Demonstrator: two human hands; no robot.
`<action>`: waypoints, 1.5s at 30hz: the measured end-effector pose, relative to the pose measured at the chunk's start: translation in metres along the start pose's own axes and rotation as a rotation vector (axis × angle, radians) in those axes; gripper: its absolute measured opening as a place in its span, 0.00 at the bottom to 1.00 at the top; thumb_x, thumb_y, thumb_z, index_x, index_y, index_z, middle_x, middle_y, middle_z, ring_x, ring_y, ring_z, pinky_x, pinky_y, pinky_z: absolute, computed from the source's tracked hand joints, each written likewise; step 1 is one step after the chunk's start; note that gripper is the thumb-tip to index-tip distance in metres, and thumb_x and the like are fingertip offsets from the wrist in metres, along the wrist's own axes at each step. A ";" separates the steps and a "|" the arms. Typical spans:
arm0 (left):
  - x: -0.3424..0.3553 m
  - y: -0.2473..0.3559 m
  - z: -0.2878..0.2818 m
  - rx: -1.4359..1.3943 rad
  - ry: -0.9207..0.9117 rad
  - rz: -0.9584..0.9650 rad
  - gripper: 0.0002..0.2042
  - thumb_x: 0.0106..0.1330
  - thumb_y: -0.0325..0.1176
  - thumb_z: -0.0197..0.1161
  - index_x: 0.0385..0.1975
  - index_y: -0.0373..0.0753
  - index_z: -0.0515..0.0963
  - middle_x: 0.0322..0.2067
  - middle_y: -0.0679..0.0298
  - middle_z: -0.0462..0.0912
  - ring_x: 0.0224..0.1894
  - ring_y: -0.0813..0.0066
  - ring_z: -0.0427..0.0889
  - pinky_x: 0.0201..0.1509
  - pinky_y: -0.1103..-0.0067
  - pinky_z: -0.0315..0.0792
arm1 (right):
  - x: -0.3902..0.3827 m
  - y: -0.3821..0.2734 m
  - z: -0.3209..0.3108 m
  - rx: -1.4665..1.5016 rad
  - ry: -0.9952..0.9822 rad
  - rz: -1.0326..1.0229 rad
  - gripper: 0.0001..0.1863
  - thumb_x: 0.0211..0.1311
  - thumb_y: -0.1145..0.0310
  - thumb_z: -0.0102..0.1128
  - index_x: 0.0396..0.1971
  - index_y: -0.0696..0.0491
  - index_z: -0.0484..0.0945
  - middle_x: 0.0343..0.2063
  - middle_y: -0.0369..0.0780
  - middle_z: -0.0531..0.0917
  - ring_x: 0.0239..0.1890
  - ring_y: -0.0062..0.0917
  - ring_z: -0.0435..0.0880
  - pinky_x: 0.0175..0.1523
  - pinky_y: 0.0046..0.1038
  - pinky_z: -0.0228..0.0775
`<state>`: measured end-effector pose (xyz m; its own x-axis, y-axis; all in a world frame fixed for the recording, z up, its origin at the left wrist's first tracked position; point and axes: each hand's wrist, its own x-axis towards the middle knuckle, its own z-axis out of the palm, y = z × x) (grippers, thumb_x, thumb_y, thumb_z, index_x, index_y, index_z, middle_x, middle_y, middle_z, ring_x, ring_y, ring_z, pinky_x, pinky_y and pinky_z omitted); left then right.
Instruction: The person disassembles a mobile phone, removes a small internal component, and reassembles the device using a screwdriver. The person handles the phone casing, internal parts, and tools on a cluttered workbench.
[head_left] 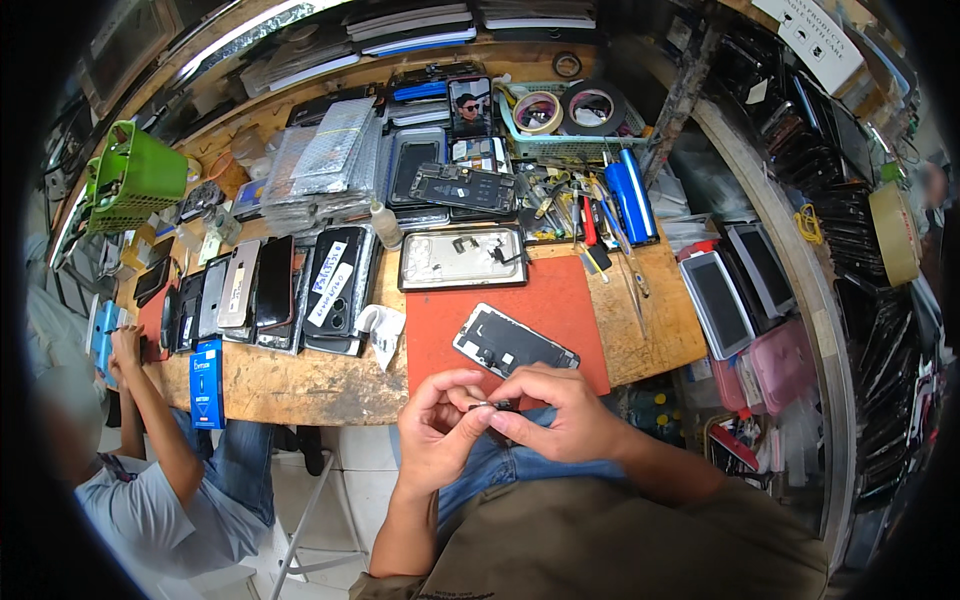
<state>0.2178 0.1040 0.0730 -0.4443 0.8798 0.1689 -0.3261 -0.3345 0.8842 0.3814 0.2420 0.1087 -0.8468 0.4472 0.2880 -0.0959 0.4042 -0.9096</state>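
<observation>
Close together at the bench's front edge, both of my hands pinch a small dark phone part (507, 404). My left hand (437, 428) grips its left end between thumb and fingertips. The thumb and fingers of my right hand (556, 412) close on it from the other side. The fingers cover most of the part, so its exact kind cannot be made out. Just beyond them a detached phone screen panel (515, 341) lies tilted on the red mat (437, 318), its dark back facing up. A shallow tray (440, 262) with small loose parts sits at the mat's far edge.
Tweezers (636, 290), screwdrivers and a blue cylinder (630, 196) lie to the right. Several phones (274, 283) line the left, near a blue box (206, 385). Behind stand bubble-wrap packs (325, 160) and a basket (570, 148) with tape rolls. A co-worker (165, 490) sits left.
</observation>
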 end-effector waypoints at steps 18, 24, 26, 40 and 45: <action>-0.017 0.001 -0.003 -0.091 0.117 0.031 0.21 0.74 0.18 0.77 0.65 0.26 0.81 0.40 0.66 0.87 0.44 0.81 0.86 0.49 0.82 0.80 | -0.005 0.001 0.018 0.199 0.043 0.070 0.06 0.77 0.74 0.76 0.41 0.59 0.87 0.36 0.38 0.91 0.38 0.17 0.89 0.46 0.26 0.83; -0.016 0.000 0.002 0.011 0.095 0.057 0.23 0.75 0.17 0.76 0.68 0.27 0.80 0.41 0.66 0.86 0.45 0.81 0.85 0.50 0.83 0.80 | -0.007 0.007 0.023 0.244 0.121 0.034 0.06 0.77 0.72 0.75 0.41 0.59 0.87 0.31 0.35 0.90 0.35 0.15 0.88 0.39 0.24 0.78; -0.014 0.003 0.006 0.001 0.154 0.011 0.27 0.74 0.19 0.78 0.71 0.28 0.78 0.40 0.67 0.85 0.45 0.81 0.84 0.51 0.82 0.80 | -0.005 0.011 0.027 0.244 0.128 0.071 0.07 0.78 0.71 0.75 0.40 0.57 0.86 0.31 0.33 0.89 0.34 0.13 0.86 0.37 0.22 0.74; -0.004 0.007 0.011 0.772 0.301 0.268 0.41 0.73 0.21 0.70 0.86 0.29 0.60 0.40 0.68 0.81 0.49 0.78 0.81 0.64 0.74 0.77 | 0.011 0.016 0.033 -0.021 0.385 0.000 0.05 0.76 0.78 0.74 0.39 0.58 0.84 0.28 0.32 0.86 0.30 0.10 0.81 0.36 0.22 0.71; -0.008 0.011 0.009 0.590 0.352 0.105 0.46 0.72 0.23 0.73 0.88 0.30 0.54 0.46 0.64 0.85 0.52 0.76 0.82 0.66 0.73 0.75 | 0.014 0.018 0.036 -0.092 0.456 -0.055 0.05 0.74 0.78 0.76 0.37 0.58 0.85 0.26 0.35 0.86 0.28 0.15 0.82 0.34 0.24 0.73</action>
<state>0.2249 0.0960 0.0856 -0.7251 0.6577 0.2039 0.1978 -0.0847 0.9766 0.3488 0.2265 0.0850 -0.5238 0.7198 0.4556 -0.0699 0.4968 -0.8651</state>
